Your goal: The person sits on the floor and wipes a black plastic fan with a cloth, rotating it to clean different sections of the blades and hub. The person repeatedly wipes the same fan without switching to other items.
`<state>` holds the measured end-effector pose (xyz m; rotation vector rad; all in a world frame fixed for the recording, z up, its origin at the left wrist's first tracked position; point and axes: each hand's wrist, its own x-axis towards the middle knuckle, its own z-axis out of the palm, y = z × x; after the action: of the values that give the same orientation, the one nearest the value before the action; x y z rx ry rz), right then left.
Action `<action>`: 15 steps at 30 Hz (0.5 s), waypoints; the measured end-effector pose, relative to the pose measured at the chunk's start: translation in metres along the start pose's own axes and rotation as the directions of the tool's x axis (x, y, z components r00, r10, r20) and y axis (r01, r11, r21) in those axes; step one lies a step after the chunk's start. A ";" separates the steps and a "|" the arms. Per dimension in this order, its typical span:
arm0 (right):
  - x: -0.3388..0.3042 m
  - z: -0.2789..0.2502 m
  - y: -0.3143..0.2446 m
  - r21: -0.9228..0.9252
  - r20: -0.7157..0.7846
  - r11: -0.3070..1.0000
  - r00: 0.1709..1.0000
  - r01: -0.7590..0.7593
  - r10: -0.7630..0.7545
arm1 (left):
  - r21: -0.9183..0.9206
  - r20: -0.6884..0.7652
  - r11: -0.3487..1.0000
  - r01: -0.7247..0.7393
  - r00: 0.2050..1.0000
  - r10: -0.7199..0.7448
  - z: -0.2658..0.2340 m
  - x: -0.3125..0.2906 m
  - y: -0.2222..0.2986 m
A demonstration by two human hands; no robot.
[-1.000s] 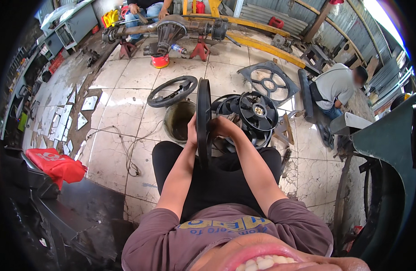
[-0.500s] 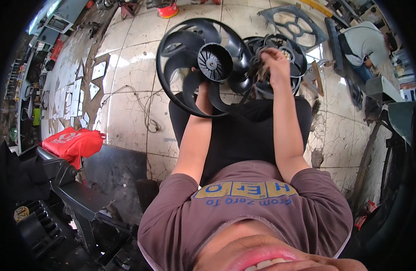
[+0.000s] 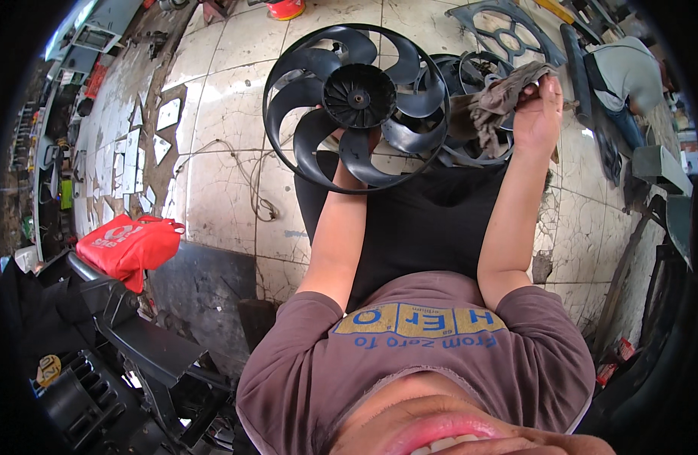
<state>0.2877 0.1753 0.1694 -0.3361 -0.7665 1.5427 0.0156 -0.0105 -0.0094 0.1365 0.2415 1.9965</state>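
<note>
A round black plastic radiator fan with curved blades and an outer ring is held up above my lap, its hub facing up. My left hand supports it from beneath; the blades and hub hide most of the fingers. Out to the right of the fan, my right hand is closed on a crumpled grey rag, apart from the fan, the cloth hanging to the left of the fingers. Beneath the rag lies a black fan shroud, partly covered.
On the tiled floor lie a thin cord and a flat dark frame. A red bag rests at left near dark metal parts. Broken tiles lie at far left. Another person bends at the right.
My right hand has moved right, away from the fan, with the rag now spread in view. The fan has turned and tilted, its hub now facing up more squarely.
</note>
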 end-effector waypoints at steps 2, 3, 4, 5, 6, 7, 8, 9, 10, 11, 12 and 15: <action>0.000 0.020 -0.006 -0.018 0.085 0.999 0.995 0.044 -0.043 | -0.030 0.020 1.000 -0.008 1.000 0.009 -0.001 0.009 0.000; 0.000 0.025 0.001 -0.091 0.101 0.995 0.994 0.043 -0.033 | -0.038 0.027 0.999 -0.010 1.000 0.011 -0.002 0.014 0.000; 0.001 0.032 0.009 -0.163 0.117 0.986 0.993 0.042 -0.023 | -0.045 0.037 0.999 -0.012 0.999 0.014 -0.002 0.018 0.001; 0.001 0.040 0.018 -0.234 0.133 0.971 0.991 0.042 -0.010 | -0.055 0.041 0.998 -0.015 0.999 0.018 -0.003 0.020 0.002; -0.002 0.054 0.029 -0.321 0.169 0.946 0.986 0.045 0.011 | -0.060 0.051 0.998 -0.014 0.999 0.017 -0.004 0.024 0.002; -0.003 0.063 0.039 -0.486 0.238 0.867 0.971 0.108 0.012 | -0.066 0.055 0.998 -0.010 0.998 0.013 -0.005 0.024 0.001; -0.005 0.067 0.055 -0.626 0.294 0.763 0.955 0.161 0.039 | -0.068 0.064 0.998 0.017 0.998 -0.012 -0.005 0.026 -0.001; -0.007 0.069 0.073 -0.747 0.399 0.603 0.914 0.280 0.069 | -0.003 -0.030 1.000 -0.003 1.000 0.003 0.000 0.026 -0.004; -0.008 0.070 0.092 -0.768 0.450 0.573 0.878 0.287 0.163 | 0.066 -0.119 0.998 -0.014 0.993 0.022 0.010 0.025 -0.007; -0.010 0.076 0.110 -0.778 0.527 0.499 0.829 0.382 0.186 | 0.138 -0.203 0.990 -0.024 0.978 0.052 0.018 0.030 -0.006; -0.005 0.071 0.130 -0.733 0.640 0.418 0.752 0.536 0.157 | 0.148 -0.222 0.989 -0.016 0.974 0.049 0.020 0.027 -0.009; -0.002 0.057 0.166 -0.688 0.710 0.122 0.629 0.716 0.316 | 0.151 -0.213 0.988 -0.010 0.976 0.043 0.024 0.026 -0.012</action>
<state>0.1252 0.1654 0.1045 -0.4834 -2.4834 0.4547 0.0198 0.0204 0.0113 0.0175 0.5316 2.0195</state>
